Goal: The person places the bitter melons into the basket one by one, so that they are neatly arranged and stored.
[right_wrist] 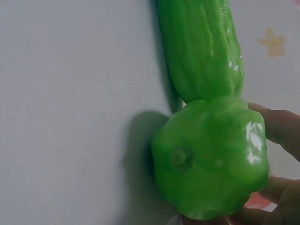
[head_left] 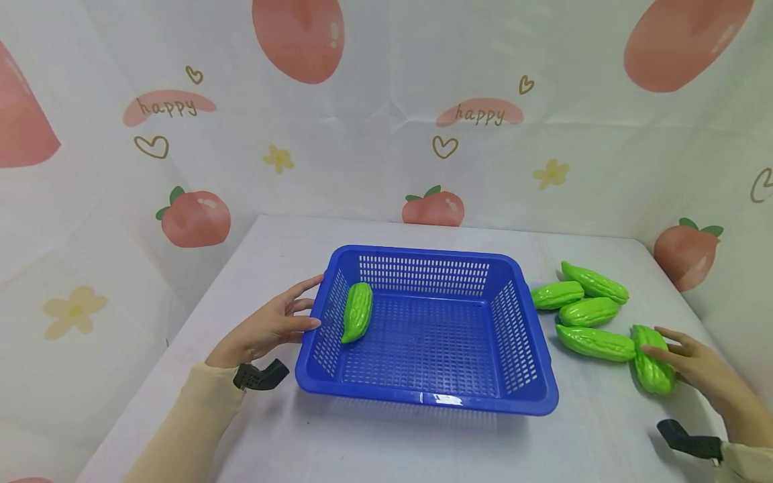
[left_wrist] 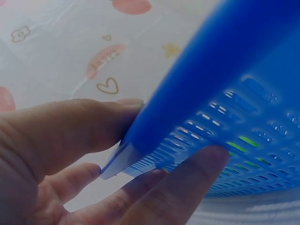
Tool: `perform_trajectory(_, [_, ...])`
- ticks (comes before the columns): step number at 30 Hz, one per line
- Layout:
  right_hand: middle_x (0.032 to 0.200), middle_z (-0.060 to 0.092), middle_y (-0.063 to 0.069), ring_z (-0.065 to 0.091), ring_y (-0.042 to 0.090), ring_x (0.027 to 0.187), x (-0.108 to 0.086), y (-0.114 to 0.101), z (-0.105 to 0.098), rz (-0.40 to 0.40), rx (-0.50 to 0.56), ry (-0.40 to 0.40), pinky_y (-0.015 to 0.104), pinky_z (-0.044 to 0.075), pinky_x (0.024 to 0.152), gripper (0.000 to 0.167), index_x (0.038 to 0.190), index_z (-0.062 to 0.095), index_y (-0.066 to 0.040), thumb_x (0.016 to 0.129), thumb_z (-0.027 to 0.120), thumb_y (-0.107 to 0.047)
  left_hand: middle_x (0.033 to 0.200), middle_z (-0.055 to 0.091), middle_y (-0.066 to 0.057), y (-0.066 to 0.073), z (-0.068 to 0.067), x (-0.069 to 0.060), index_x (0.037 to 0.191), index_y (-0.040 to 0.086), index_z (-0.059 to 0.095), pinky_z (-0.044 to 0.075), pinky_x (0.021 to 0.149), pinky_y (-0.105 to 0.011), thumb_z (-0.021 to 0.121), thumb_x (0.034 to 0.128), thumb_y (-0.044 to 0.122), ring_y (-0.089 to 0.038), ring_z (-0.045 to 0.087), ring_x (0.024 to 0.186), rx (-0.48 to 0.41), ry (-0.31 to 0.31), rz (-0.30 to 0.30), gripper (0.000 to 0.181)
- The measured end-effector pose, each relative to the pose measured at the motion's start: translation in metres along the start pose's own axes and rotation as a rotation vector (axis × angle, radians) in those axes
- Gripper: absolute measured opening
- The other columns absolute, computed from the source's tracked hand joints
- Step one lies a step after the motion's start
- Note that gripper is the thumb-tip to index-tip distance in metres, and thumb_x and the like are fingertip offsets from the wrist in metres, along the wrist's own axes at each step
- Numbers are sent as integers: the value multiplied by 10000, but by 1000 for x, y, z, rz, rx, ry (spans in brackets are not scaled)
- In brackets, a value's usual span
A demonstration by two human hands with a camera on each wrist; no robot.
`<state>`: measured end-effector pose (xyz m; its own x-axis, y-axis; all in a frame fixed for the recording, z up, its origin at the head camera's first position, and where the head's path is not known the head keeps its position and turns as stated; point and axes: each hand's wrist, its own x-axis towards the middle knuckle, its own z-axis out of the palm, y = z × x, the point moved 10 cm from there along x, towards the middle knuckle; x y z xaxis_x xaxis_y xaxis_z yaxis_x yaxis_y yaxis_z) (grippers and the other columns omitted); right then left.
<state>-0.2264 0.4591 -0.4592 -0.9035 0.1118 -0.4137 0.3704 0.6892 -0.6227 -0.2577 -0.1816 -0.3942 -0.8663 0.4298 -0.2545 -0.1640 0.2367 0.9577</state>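
Note:
A blue plastic basket (head_left: 423, 401) with slotted walls stands in the middle of the table. My left hand (head_left: 272, 325) grips its left rim, with fingers on both sides of the rim in the left wrist view. Inside, against the left wall, lies one green bitter melon (head_left: 358, 312). At the right, my right hand (head_left: 700, 365) holds another bitter melon (head_left: 653, 365) between thumb and fingers. In the right wrist view this melon (right_wrist: 211, 159) shows its stem end, touches a second melon (right_wrist: 201, 51) and seems to rest on the table.
Right of the basket lie several more bitter melons (head_left: 588, 312) in a loose group, the nearest one (head_left: 594, 342) pointing at the held melon. A white table (head_left: 374, 449) carries everything. Behind it hangs a white cloth (head_left: 362, 147) printed with peaches.

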Motion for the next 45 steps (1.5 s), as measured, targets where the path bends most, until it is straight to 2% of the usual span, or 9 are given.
perform_trajectory(15, [1385, -9, 527, 140, 662, 1276, -6, 1, 3, 24, 8, -29, 705, 274, 1034, 958, 1439, -110, 122, 981, 477, -482, 1480, 368, -263, 1, 0, 1, 1556, 284, 146, 533, 910, -512, 681, 899, 154, -348, 630, 1117, 1, -3, 5, 857])
perform_trajectory(24, [1378, 12, 538, 214, 646, 1254, -6, 8, -2, 18, 47, 1, 662, 428, 938, 949, 1446, -105, 99, 976, 520, -438, 1469, 379, -260, 0, 0, 1, 1555, 280, 147, 530, 920, -503, 685, 896, 155, -337, 628, 1118, -2, -6, 6, 860])
perform_trajectory(29, [1423, -75, 491, 124, 657, 1304, -10, 3, -8, -20, 91, 51, 735, 303, 985, 907, 1495, -109, 10, 986, 503, -426, 1463, 383, -262, 0, 1, 0, 1557, 273, 138, 529, 925, -497, 689, 893, 155, -324, 629, 1116, -12, -16, 10, 871])
perform_trajectory(35, [1466, -71, 450, 57, 659, 1324, -9, 8, -24, -52, 103, 176, 782, 198, 988, 811, 1556, -22, -143, 990, 486, -426, 1450, 392, -261, 2, 2, -1, 1557, 272, 134, 533, 920, -496, 685, 897, 151, -312, 636, 1104, -9, -20, 19, 868])
perform_trajectory(38, [1478, 60, 452, 453, 383, 1253, -4, 13, -33, -61, 63, 249, 644, 414, 940, 775, 1564, 49, -265, 972, 512, -454, 1449, 394, -258, 2, 1, -1, 1555, 276, 140, 530, 921, -501, 685, 896, 151, -310, 637, 1102, -7, -17, 16, 865])
perform_trajectory(40, [1455, 127, 469, 512, 322, 1101, -4, 11, -38, -66, 62, 276, 429, 527, 787, 761, 1566, 97, -260, 967, 524, -453, 1451, 392, -260, 1, 1, -1, 1556, 276, 138, 528, 925, -504, 685, 897, 153, -312, 636, 1103, -5, -16, 16, 865])
perform_trajectory(42, [1418, 203, 478, 513, 109, 879, -5, 7, -41, -73, 60, 301, 245, 492, 611, 729, 1558, 117, -319, 968, 531, -435, 1453, 390, -263, 1, 1, 0, 1557, 273, 139, 524, 928, -508, 685, 896, 155, -315, 634, 1105, -3, -16, 15, 865])
perform_trajectory(43, [1411, 306, 427, 546, 127, 852, -7, 3, -42, -65, 87, 311, 243, 519, 598, 708, 1552, 152, -336, 966, 540, -426, 1457, 384, -267, 1, 1, 0, 1558, 268, 135, 522, 930, -512, 683, 898, 154, -321, 632, 1109, -3, -17, 16, 866])
perform_trajectory(45, [1379, 299, 449, 590, 109, 770, -12, -8, -41, -92, 152, 299, 194, 515, 543, 683, 1550, 166, -330, 978, 534, -382, 1467, 374, -269, 1, 1, 0, 1559, 265, 133, 518, 933, -518, 683, 897, 148, -333, 629, 1115, -6, -18, 16, 868])
